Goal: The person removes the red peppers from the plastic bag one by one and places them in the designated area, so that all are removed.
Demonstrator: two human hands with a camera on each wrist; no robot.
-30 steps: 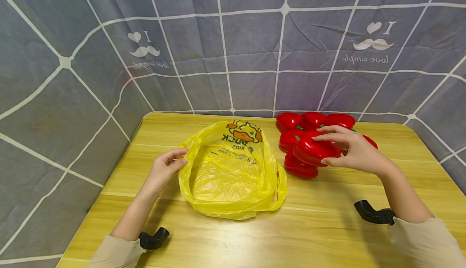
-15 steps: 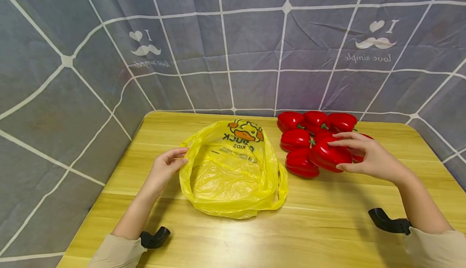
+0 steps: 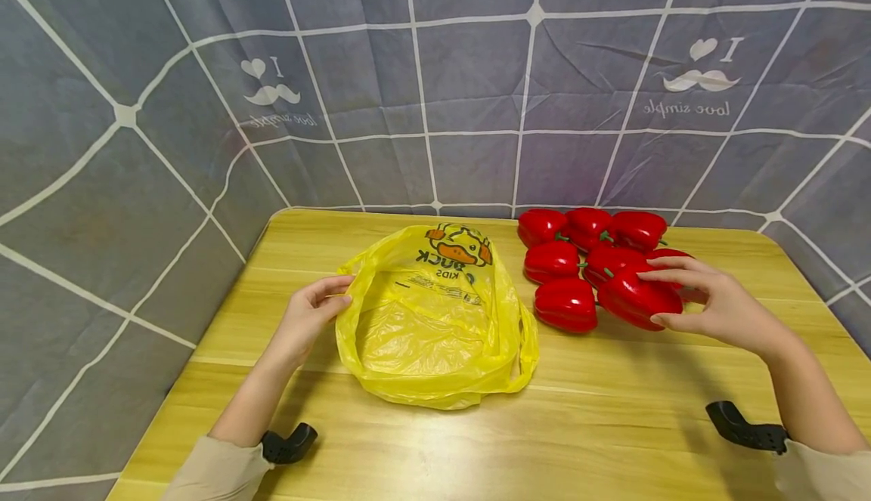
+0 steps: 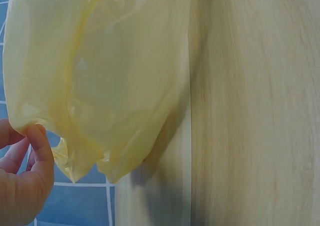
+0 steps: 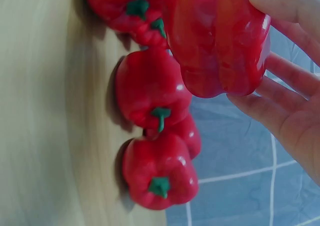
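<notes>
My left hand (image 3: 313, 320) pinches the left rim of a yellow plastic bag (image 3: 435, 393) between thumb and fingers. The bag's mouth gapes upward, and a duck print shows on its far side. In the left wrist view, the thin bag (image 4: 120, 85) hangs from the fingertips. On the right, my right hand (image 3: 721, 306) holds a glossy red bell pepper (image 3: 638, 298) between thumb and fingers. The right wrist view shows this pepper (image 5: 215, 45) raised above the others, its stem out of that view. More red bell peppers (image 3: 565, 304) lie grouped around and behind it, partly covered.
The wooden table (image 3: 435, 456) runs up to a grey-blue curtain (image 3: 469, 93) with white lines at the back and left. The back-row peppers (image 3: 588, 227) lie close to that curtain. A black wrist mount (image 3: 745, 427) sits on each forearm.
My right hand has moved right and slightly nearer with the red bell pepper, uncovering peppers to its left. My left hand and the bag stay put.
</notes>
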